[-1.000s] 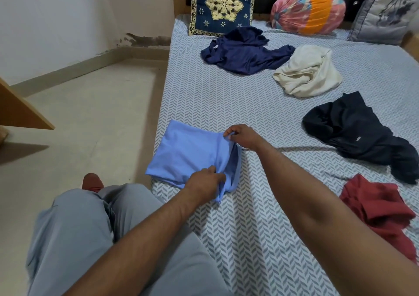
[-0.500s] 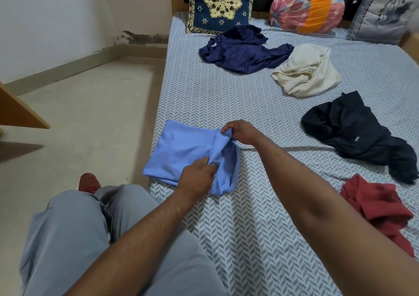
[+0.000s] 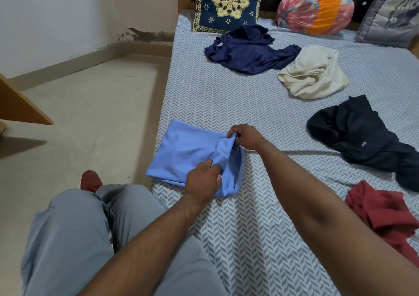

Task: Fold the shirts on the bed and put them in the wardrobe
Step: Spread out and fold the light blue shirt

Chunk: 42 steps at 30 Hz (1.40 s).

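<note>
Five shirts on the bed (image 3: pixel 226 105), two hands on one.
The light blue shirt (image 3: pixel 181 152) lies half-folded at the bed's left edge, left hand (image 3: pixel 203 177) and right hand (image 3: pixel 246 136) each pinching its bunched side. Loose elsewhere on the bed: navy shirt (image 3: pixel 247 50), cream shirt (image 3: pixel 315 75), black shirt (image 3: pixel 358 134), red shirt (image 3: pixel 385 214).

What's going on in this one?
A person beside the bed, with its grey herringbone-patterned sheet, is folding a light blue shirt that lies partly folded near the bed's edge. The left hand grips the bunched fabric at the near side, and the right hand pinches it at the far side. Four more lie crumpled and not yet folded: a navy blue shirt, a cream shirt, a black shirt and a dark red shirt.
</note>
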Motion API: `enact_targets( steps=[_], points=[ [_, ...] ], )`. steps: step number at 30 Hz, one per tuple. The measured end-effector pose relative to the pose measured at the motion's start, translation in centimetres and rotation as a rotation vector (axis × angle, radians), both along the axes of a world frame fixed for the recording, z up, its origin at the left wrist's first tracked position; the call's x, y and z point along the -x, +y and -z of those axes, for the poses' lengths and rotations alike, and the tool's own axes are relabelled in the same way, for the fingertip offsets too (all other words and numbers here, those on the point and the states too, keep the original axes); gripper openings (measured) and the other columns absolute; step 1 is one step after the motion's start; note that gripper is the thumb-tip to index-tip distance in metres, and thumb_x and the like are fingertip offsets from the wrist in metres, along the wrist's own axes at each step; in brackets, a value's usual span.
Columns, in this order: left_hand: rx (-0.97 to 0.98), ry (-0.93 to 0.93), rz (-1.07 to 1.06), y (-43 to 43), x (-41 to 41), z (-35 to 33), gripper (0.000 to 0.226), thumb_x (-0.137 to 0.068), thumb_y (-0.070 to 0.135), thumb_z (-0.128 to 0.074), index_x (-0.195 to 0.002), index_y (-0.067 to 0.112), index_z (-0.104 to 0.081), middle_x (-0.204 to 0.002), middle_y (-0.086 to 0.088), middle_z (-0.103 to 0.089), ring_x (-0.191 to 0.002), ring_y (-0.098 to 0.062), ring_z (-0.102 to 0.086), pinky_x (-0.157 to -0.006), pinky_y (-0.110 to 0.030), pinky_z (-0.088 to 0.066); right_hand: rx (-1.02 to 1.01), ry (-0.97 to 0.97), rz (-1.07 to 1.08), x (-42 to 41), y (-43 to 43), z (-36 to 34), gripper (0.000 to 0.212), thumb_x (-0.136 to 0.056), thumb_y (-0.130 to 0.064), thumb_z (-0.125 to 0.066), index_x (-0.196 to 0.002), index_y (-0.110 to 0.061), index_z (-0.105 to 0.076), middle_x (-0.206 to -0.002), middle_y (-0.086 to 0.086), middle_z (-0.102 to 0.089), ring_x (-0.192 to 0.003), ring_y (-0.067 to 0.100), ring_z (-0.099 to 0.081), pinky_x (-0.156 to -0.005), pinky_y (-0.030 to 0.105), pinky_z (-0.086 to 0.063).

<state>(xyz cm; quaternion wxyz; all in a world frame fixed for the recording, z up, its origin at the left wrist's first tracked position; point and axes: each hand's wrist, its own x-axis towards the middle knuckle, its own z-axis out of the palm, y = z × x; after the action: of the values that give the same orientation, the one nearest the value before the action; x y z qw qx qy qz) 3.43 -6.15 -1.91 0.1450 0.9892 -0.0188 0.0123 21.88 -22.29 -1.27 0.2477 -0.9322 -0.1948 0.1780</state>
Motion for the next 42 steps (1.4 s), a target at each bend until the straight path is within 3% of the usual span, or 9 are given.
enact_targets(
  steps=[10,14,18,25,29,32,35,38,42],
  points=[
    [-0.195,0.106,0.074,-0.8,-0.5,-0.2,0.031,-0.042,0.031,-0.089,-0.047,0.024,-0.059,-0.059,0.003,-0.055,-0.042,-0.016,-0.051,-0.041,-0.022,-0.021,0.006,0.102,-0.021,-0.2,-0.7,0.3,0.033,-0.079,0.004,-0.056,-0.093,-0.022,-0.072,-0.102,0.002,-0.071,-0.092,0.019,-0.065,-0.078,0.031,-0.053],
    [-0.192,0.145,0.108,-1.7,0.2,-0.8,0.014,-0.078,0.031,-0.072,-0.074,0.018,-0.068,-0.086,-0.003,-0.062,-0.063,-0.024,-0.063,-0.052,-0.028,-0.035,-0.035,0.211,0.043,-0.8,-0.6,0.4,0.042,-0.08,0.007,-0.047,-0.086,-0.024,-0.074,-0.096,0.004,-0.072,-0.086,0.023,-0.067,-0.073,0.031,-0.055],
    [-0.142,0.28,0.141,-2.2,0.8,-1.3,0.034,-0.096,0.04,-0.051,-0.107,0.011,-0.064,-0.116,-0.011,-0.053,-0.093,-0.033,-0.062,-0.072,-0.034,-0.041,-0.089,0.379,0.151,-1.5,-0.2,-0.4,0.027,-0.085,-0.013,-0.051,-0.085,-0.02,-0.077,-0.084,-0.004,-0.067,-0.078,0.018,-0.059,-0.069,0.027,-0.05],
    [-0.11,0.343,0.16,-2.3,1.8,-1.3,0.044,-0.085,0.05,-0.061,-0.111,0.014,-0.059,-0.119,-0.01,-0.048,-0.094,-0.03,-0.062,-0.075,-0.036,-0.047,-0.043,0.367,-0.003,-2.4,-0.1,-0.7,0.016,-0.085,-0.008,-0.067,-0.094,-0.017,-0.077,-0.081,0.004,-0.069,-0.073,0.012,-0.061,-0.067,0.028,-0.052],
    [-0.181,0.373,0.179,-2.8,2.1,-1.4,0.044,-0.085,0.039,-0.065,-0.119,0.013,-0.052,-0.121,-0.011,-0.046,-0.095,-0.03,-0.061,-0.075,-0.036,-0.047,0.036,0.166,-0.052,-1.9,0.0,-0.1,0.024,-0.085,0.001,-0.06,-0.093,-0.016,-0.075,-0.096,0.006,-0.072,-0.088,0.021,-0.066,-0.077,0.035,-0.055],
    [-0.19,0.362,0.167,-3.4,2.3,-1.5,0.026,-0.091,0.016,-0.055,-0.116,0.01,-0.051,-0.119,-0.013,-0.049,-0.094,-0.03,-0.061,-0.072,-0.036,-0.045,0.095,0.062,-0.078,-1.0,-0.1,0.2,0.025,-0.084,0.003,-0.053,-0.089,-0.015,-0.07,-0.094,0.002,-0.067,-0.087,0.023,-0.062,-0.061,0.025,-0.051],
    [-0.199,0.351,0.179,-3.7,2.5,-1.5,0.019,-0.087,0.009,-0.058,-0.106,0.011,-0.056,-0.108,-0.012,-0.054,-0.085,-0.027,-0.064,-0.066,-0.035,-0.047,0.13,0.134,-0.016,-1.1,-0.1,-0.1,0.016,-0.091,-0.004,-0.05,-0.09,-0.013,-0.064,-0.086,0.005,-0.059,-0.072,0.023,-0.057,-0.052,0.025,-0.048],
    [-0.23,0.369,0.195,-3.4,2.6,-1.6,0.019,-0.073,0.015,-0.075,-0.087,0.017,-0.063,-0.088,-0.007,-0.059,-0.064,-0.02,-0.065,-0.052,-0.029,-0.047,0.24,0.236,-0.046,-1.6,0.1,-0.7,0.012,-0.095,-0.019,-0.05,-0.099,-0.02,-0.062,-0.087,0.002,-0.057,-0.073,0.021,-0.058,-0.063,0.033,-0.052],
    [-0.17,0.349,0.215,-2.9,2.5,-1.4,0.023,-0.093,0.002,-0.046,-0.114,0.007,-0.054,-0.117,-0.015,-0.053,-0.096,-0.032,-0.063,-0.075,-0.039,-0.048,0.282,0.249,-0.126,-1.7,0.1,-1.1,0.025,-0.092,-0.013,-0.055,-0.086,-0.037,-0.058,-0.103,0.0,-0.061,-0.085,0.019,-0.06,-0.073,0.033,-0.051]
  ],
)
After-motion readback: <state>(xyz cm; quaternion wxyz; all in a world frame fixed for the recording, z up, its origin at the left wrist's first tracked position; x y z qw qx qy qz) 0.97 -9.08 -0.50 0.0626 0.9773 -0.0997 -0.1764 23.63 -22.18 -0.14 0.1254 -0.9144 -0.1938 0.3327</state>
